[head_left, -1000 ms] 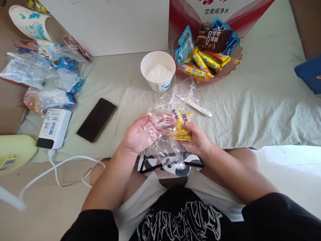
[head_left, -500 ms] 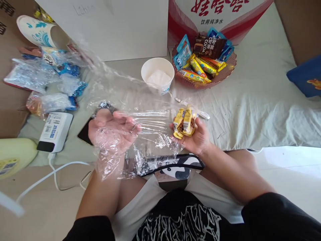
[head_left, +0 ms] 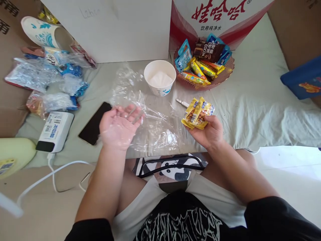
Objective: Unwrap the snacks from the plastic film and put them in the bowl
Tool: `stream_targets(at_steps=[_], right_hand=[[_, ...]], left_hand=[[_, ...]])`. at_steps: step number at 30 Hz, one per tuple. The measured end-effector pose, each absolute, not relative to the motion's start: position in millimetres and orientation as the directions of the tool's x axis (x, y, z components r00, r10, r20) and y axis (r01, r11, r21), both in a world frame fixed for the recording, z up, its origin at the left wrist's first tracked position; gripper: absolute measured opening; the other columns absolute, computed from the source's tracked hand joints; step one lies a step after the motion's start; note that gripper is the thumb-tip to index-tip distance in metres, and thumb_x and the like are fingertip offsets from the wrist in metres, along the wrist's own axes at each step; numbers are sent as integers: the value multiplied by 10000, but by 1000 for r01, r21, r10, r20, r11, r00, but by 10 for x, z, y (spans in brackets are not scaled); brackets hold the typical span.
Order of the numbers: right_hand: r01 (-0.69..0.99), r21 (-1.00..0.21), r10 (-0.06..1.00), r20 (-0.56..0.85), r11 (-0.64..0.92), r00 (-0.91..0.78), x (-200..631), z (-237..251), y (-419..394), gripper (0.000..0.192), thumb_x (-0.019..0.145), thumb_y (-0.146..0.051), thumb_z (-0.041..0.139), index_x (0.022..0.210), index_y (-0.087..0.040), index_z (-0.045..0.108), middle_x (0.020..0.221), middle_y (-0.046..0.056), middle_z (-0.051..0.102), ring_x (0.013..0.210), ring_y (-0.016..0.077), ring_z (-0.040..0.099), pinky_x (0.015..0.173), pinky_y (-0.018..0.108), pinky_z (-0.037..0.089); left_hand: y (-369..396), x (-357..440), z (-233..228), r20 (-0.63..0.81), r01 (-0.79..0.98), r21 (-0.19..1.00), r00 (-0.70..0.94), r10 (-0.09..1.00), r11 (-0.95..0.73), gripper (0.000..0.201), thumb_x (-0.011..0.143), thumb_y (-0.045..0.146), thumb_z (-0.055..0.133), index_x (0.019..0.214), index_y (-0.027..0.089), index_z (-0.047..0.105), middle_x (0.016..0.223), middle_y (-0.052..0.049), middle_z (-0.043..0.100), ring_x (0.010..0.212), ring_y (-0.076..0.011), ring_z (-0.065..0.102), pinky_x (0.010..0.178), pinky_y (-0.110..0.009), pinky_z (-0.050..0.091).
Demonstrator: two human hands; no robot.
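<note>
My left hand is turned palm up with the fingers apart, gripping nothing. A sheet of clear plastic film lies crumpled on the cloth beside it, and part of it seems to cling to the palm and wrist. Two small yellow snack packets are held together in my right hand, thumb on top. Just beyond them a slim metal craft knife lies on the cloth, its rear end hidden by the packets. Behind the film stands a white paper cup with white stuff inside.
A pinkish glass bowl full of wrapped snacks stands at the back right. To the left are a black phone, a white power bank with a cable, and several snack bags. A blue case is far right.
The film, stretched between both hands before, has dropped onto the cloth. My right hand has moved right and slightly up with the yellow packets. My left hand has shifted a little right.
</note>
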State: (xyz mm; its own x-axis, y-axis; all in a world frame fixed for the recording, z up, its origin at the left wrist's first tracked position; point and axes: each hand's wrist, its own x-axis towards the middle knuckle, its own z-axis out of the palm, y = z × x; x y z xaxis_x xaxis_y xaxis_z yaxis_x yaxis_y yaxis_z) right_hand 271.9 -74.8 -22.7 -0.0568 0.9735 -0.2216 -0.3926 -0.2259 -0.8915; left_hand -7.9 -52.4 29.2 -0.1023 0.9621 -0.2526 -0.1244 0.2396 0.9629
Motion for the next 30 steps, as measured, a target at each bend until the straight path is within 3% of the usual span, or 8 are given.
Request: stream_targets(at_steps=[3, 6, 10, 15, 19, 23, 27, 30], right_hand=[[-231, -970, 995, -92, -79, 45, 2832, -139, -755, 513, 819, -503, 583, 1294, -310, 589, 1179, 82, 741, 1120, 316, 714, 945, 592, 598], [49, -988, 972, 155, 149, 175, 2951, 132, -637, 485, 812, -458, 671, 1262, -342, 535, 1243, 61, 697, 1137, 288, 710, 975, 536, 600], [526, -793, 879, 448, 307, 161, 3008, 689, -96, 479, 805, -275, 715, 1252, -276, 542, 1214, 95, 692, 1139, 263, 698, 954, 423, 597], [897, -428, 964, 266, 110, 9, 2784, 942, 715, 550, 890, -244, 714, 1409, -145, 563, 1361, 170, 684, 1242, 289, 652, 1110, 485, 493], [941, -334, 998, 37, 54, -44, 2680, 744, 951, 555, 937, -332, 689, 1425, -95, 575, 1381, 202, 684, 1329, 355, 616, 1136, 560, 439], [923, -362, 988, 133, 127, -84, 2772, 552, 1020, 414, 966, -337, 635, 1321, -124, 621, 1343, 178, 703, 1300, 318, 635, 1131, 525, 456], [945, -295, 989, 70, 143, -128, 2836, 514, 1118, 463, 964, -280, 604, 1399, -124, 586, 1308, 170, 719, 1244, 317, 666, 1119, 549, 459], [894, -396, 971, 191, 209, -142, 2839, 568, 1040, 476, 930, -302, 685, 1376, -165, 588, 1394, 154, 677, 1319, 327, 608, 1174, 580, 413]], left_hand=[[-518, 44, 237, -299, -141, 944, 17, 954, 298, 280, 865, 482, 512, 727, 245, 454, 987, -61, 780, 1121, -288, 757, 911, -483, 622], [-543, 144, 216, -332, -174, 924, 72, 941, 340, 231, 827, 426, 538, 720, 239, 456, 939, -63, 777, 1026, -294, 789, 869, -475, 632], [-568, 198, 207, -363, -244, 894, 93, 927, 375, 208, 815, 415, 571, 738, 239, 491, 936, -54, 792, 970, -275, 799, 816, -427, 634], [-578, 185, 217, -352, -282, 887, 102, 931, 366, 208, 816, 398, 587, 722, 232, 505, 918, -63, 795, 933, -266, 796, 829, -412, 631], [-596, 163, 233, -346, -330, 873, 100, 933, 359, 176, 810, 367, 594, 717, 227, 540, 895, -52, 780, 930, -255, 792, 896, -420, 628], [-613, 138, 243, -343, -339, 870, 106, 933, 358, 188, 826, 376, 575, 719, 223, 549, 898, -55, 767, 946, -258, 787, 926, -430, 625], [-613, 124, 271, -363, -410, 827, 136, 922, 386, 201, 822, 363, 610, 702, 211, 555, 906, -52, 742, 937, -237, 768, 840, -377, 629], [-629, 108, 328, -334, -515, 765, 198, 921, 388, 216, 787, 350, 660, 665, 199, 565, 873, -42, 693, 928, -228, 732, 780, -375, 644]])
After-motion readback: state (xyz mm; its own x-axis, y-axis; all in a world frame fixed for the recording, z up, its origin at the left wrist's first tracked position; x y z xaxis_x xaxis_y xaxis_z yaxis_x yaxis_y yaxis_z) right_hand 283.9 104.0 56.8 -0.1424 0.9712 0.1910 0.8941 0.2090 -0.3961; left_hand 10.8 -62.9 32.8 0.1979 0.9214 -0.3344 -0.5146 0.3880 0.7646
